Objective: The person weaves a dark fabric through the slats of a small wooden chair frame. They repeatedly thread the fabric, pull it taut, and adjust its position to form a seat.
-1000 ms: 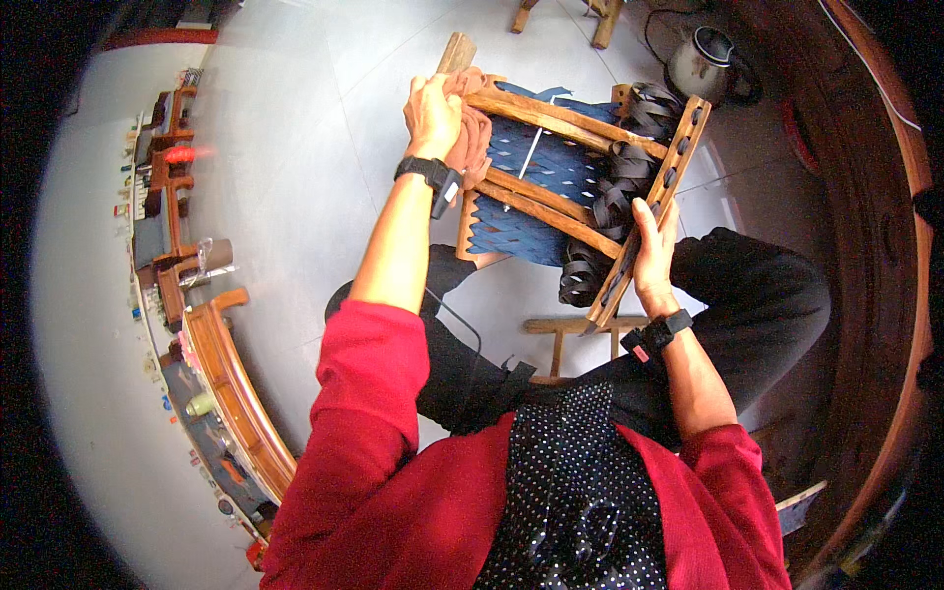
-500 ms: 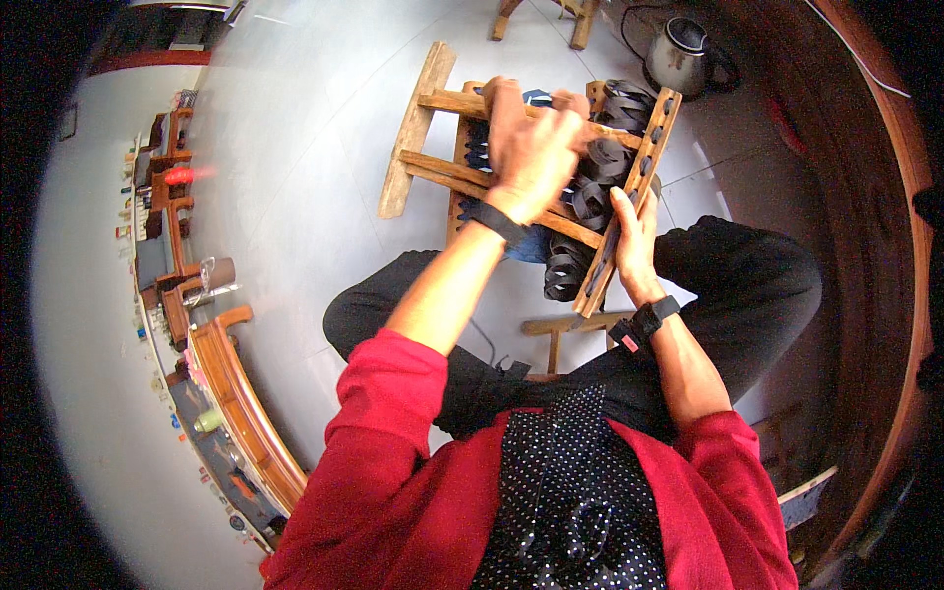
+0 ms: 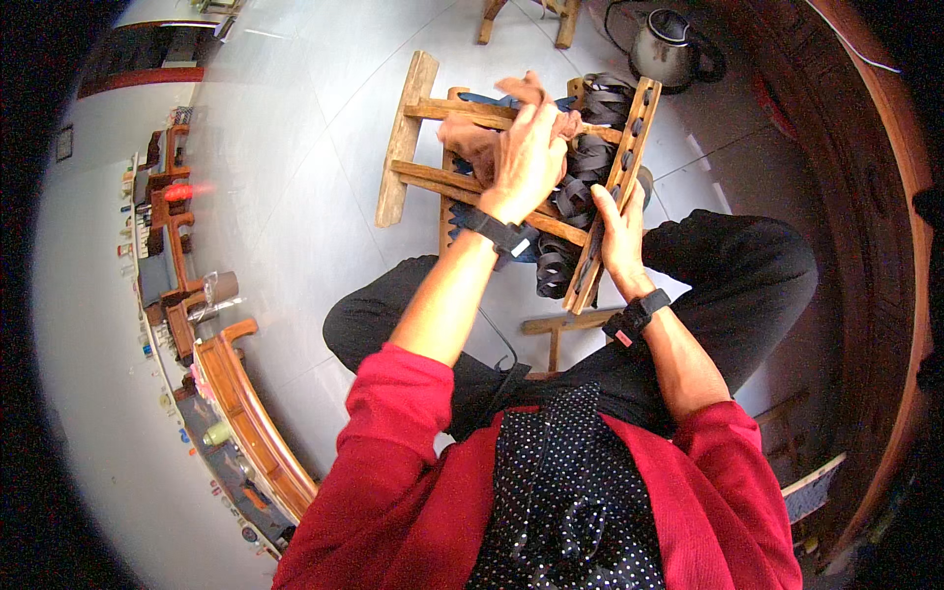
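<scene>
A wooden folding stool (image 3: 404, 138) is held tilted above my lap. Dark woven strips run across it, and loose black strips (image 3: 589, 162) curl along its right part. My left hand (image 3: 526, 162) is closed on a crumpled brown cloth (image 3: 472, 143) and lies over the stool's wooden bars. Bunched cloth sticks out on both sides of the fingers. My right hand (image 3: 621, 231) grips the slotted right rail (image 3: 639, 133), thumb on the near face; its other fingers are partly hidden behind the rail.
Beyond the stool, a metal electric kettle (image 3: 661, 51) stands on the floor at the upper right. Another wooden stool's legs (image 3: 565, 25) show at the top. A wooden piece (image 3: 562, 323) lies between my knees. Wooden furniture (image 3: 246, 393) lines the left, dark carved wood (image 3: 855, 295) the right.
My left hand has shifted slightly down and left over the bars, and more of the brown cloth shows. The stool and my right hand have moved a little left.
</scene>
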Action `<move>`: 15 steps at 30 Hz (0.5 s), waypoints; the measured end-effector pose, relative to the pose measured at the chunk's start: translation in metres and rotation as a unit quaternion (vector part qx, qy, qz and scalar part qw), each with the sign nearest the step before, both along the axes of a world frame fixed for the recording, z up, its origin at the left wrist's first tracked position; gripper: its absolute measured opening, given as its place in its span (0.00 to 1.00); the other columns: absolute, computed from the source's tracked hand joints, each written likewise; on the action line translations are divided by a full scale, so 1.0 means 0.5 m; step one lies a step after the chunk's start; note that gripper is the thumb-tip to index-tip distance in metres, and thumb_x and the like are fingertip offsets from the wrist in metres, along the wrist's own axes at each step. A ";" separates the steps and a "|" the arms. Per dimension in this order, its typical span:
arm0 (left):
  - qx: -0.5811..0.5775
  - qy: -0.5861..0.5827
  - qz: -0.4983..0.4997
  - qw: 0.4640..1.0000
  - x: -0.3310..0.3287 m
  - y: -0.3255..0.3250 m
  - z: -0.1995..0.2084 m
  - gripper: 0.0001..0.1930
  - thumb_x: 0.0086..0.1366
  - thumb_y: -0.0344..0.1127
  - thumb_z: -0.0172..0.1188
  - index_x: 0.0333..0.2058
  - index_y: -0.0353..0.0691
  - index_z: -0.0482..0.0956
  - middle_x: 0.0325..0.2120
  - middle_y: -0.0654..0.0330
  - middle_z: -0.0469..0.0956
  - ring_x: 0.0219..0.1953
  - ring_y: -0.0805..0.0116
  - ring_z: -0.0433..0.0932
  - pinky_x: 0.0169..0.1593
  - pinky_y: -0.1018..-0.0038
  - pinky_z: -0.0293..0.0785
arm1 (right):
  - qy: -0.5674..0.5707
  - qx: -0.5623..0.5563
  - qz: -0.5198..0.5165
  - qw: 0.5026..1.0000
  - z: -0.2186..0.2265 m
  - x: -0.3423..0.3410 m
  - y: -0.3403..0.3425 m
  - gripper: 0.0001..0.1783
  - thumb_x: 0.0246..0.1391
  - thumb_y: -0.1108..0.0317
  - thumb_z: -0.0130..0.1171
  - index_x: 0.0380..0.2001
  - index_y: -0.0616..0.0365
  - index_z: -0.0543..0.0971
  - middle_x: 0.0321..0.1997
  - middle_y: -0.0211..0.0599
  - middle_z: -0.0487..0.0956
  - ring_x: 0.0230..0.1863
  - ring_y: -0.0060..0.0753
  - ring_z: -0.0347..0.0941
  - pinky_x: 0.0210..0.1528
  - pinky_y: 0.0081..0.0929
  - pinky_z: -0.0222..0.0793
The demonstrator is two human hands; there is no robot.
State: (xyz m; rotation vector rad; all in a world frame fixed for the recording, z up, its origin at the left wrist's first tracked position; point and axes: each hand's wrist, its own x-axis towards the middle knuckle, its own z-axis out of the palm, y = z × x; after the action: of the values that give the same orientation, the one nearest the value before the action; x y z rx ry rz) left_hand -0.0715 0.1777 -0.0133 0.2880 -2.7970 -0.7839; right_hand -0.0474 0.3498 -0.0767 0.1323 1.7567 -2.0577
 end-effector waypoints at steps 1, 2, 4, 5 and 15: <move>-0.016 0.007 -0.059 0.998 -0.010 -0.025 0.016 0.12 0.60 0.26 0.59 0.44 0.36 0.77 0.40 0.46 0.78 0.45 0.45 0.78 0.48 0.60 0.75 | -0.003 -0.006 -0.001 1.000 -0.001 0.001 0.001 0.33 0.62 0.57 0.62 0.64 0.61 0.62 0.56 0.38 0.72 0.55 0.29 0.68 0.61 0.30 0.64; -0.043 0.024 -0.034 0.998 -0.013 -0.038 0.031 0.13 0.60 0.26 0.60 0.44 0.36 0.77 0.39 0.48 0.79 0.43 0.47 0.78 0.48 0.61 0.75 | -0.003 -0.009 -0.004 1.000 -0.001 -0.001 0.000 0.33 0.62 0.57 0.62 0.64 0.61 0.62 0.56 0.39 0.72 0.55 0.30 0.68 0.61 0.30 0.64; -0.051 0.007 0.008 0.999 -0.033 -0.043 0.055 0.13 0.59 0.25 0.59 0.43 0.37 0.81 0.39 0.50 0.79 0.42 0.52 0.78 0.49 0.63 0.76 | -0.015 -0.004 -0.006 1.000 -0.002 0.001 -0.002 0.33 0.63 0.58 0.61 0.64 0.61 0.62 0.56 0.39 0.73 0.55 0.30 0.69 0.61 0.30 0.64; -0.054 0.000 0.032 0.998 -0.038 -0.033 0.063 0.13 0.58 0.25 0.59 0.43 0.37 0.82 0.39 0.51 0.80 0.42 0.55 0.78 0.49 0.64 0.76 | -0.005 -0.014 -0.006 1.000 -0.002 0.001 -0.002 0.33 0.63 0.58 0.61 0.64 0.61 0.62 0.56 0.38 0.73 0.55 0.30 0.69 0.61 0.30 0.64; 0.004 0.030 -0.103 0.994 -0.019 -0.012 0.005 0.15 0.56 0.20 0.59 0.41 0.42 0.84 0.42 0.53 0.73 0.41 0.50 0.80 0.43 0.61 0.79 | -0.004 -0.016 -0.019 1.000 -0.019 0.000 -0.003 0.39 0.59 0.51 0.66 0.63 0.61 0.62 0.52 0.41 0.77 0.51 0.32 0.74 0.57 0.31 0.70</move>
State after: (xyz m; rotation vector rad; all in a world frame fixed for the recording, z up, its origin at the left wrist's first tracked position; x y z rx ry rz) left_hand -0.0807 0.1715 -0.0106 -0.0230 -2.7980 -0.8333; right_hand -0.0473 0.3481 -0.0864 0.1661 1.7274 -2.1081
